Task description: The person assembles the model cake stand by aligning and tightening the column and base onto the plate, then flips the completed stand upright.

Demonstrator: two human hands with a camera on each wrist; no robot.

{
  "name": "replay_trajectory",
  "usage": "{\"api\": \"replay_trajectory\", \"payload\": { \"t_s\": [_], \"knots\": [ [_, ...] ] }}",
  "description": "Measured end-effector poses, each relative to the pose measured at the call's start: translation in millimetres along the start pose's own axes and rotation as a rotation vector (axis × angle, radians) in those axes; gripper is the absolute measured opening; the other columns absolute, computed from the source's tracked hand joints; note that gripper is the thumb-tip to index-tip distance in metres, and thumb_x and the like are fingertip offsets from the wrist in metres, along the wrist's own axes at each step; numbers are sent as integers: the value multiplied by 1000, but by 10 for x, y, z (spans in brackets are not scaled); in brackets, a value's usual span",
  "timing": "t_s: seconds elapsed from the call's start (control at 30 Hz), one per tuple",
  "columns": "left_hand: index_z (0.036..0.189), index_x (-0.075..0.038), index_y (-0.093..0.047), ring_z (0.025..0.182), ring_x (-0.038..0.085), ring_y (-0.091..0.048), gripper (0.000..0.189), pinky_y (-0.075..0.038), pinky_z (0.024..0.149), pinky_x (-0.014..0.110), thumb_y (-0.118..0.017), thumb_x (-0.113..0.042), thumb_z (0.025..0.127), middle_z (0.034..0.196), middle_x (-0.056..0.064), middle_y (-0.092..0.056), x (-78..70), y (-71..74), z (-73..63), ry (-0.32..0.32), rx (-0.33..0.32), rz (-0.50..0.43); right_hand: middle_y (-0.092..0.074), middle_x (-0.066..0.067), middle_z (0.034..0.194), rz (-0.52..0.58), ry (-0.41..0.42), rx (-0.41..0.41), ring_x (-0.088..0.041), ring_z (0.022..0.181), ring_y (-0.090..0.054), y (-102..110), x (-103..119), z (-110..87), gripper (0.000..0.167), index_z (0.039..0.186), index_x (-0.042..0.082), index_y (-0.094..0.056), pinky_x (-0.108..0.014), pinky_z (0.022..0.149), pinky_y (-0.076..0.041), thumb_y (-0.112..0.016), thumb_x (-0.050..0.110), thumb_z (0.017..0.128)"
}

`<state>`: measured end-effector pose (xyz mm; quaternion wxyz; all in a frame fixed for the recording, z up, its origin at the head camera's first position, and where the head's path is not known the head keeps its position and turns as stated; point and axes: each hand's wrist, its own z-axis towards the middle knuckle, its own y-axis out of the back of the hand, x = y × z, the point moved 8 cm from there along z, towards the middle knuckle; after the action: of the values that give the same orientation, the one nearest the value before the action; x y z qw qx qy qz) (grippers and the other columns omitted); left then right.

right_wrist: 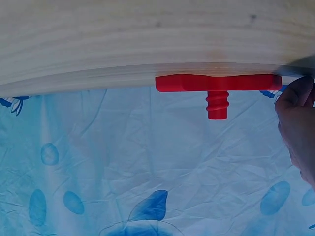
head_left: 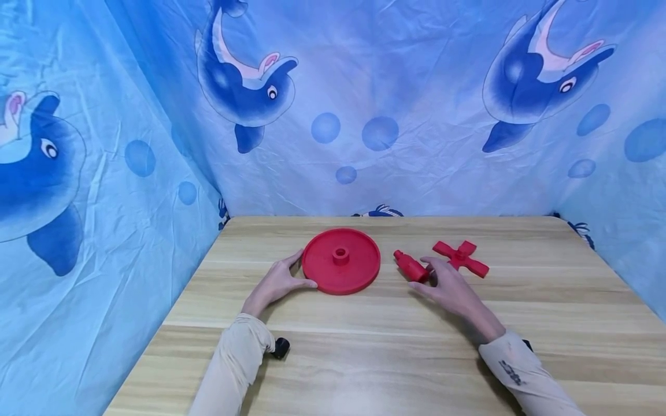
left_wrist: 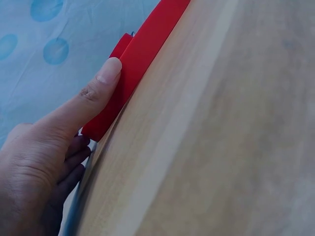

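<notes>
A round red tray (head_left: 322, 277) with a raised hub in its middle lies flat on the wooden table. My left hand (head_left: 279, 283) holds its left rim, the thumb (left_wrist: 109, 71) against the side wall and the other fingers partly hidden behind the edge. To the right, a red stepped cylinder (head_left: 411, 267) with a narrower tip points up and left. Thumb and forefinger of my right hand (head_left: 446, 286) pinch its wide lower end. Just beyond that hand sits a red four-armed cross (head_left: 461, 256); the right wrist view shows its threaded stem (right_wrist: 217, 105).
The wood-grain table (head_left: 359, 358) ends at a blue cloth backdrop (head_left: 416, 173) printed with dolphins, which also hangs along the left and right sides. A small black device (head_left: 281, 348) sits at the left sleeve's cuff.
</notes>
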<state>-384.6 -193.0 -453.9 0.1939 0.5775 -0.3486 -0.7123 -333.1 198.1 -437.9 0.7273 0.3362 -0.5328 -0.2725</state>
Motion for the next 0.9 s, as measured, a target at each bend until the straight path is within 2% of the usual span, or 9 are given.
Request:
{"api": "replay_trajectory", "payload": {
  "t_s": [0.1,0.2,0.33,0.57,0.9],
  "knots": [
    [162,-14,-37,144,34,-41,114,-38,114,55,-89,-62,72,159,14,-44,3,2,0,4,3,4,-60,-20,127,-1,3,-4,-36,111,-55,-5,12,9,81,147,0,-51,-57,90,-55,-83,44,87],
    [162,-15,-38,133,32,-49,113,-41,112,54,-89,-62,72,157,15,-47,-2,1,4,4,8,7,-61,-18,123,-3,8,-17,-34,108,-56,-5,14,18,78,144,0,-53,-54,88,-55,-84,42,87],
    [161,-15,-39,122,29,-52,112,-43,111,52,-89,-62,72,154,16,-50,-3,2,3,1,5,12,-62,-16,121,-8,10,-32,-32,105,-56,-10,18,27,74,141,1,-57,-52,85,-56,-86,39,85],
    [160,-12,-40,124,28,-53,111,-43,110,53,-89,-60,73,154,19,-49,-14,0,-11,-15,0,14,-62,-16,122,-5,15,-46,-31,104,-56,-12,24,16,68,138,0,-59,-50,85,-56,-87,33,85],
    [161,-13,-39,113,27,-52,111,-45,106,49,-90,-59,73,151,18,-53,-6,2,-19,-4,-1,5,-66,-12,108,4,15,-45,-25,91,-58,8,26,24,59,135,-2,-61,-42,77,-53,-83,29,90]
  ]
}}
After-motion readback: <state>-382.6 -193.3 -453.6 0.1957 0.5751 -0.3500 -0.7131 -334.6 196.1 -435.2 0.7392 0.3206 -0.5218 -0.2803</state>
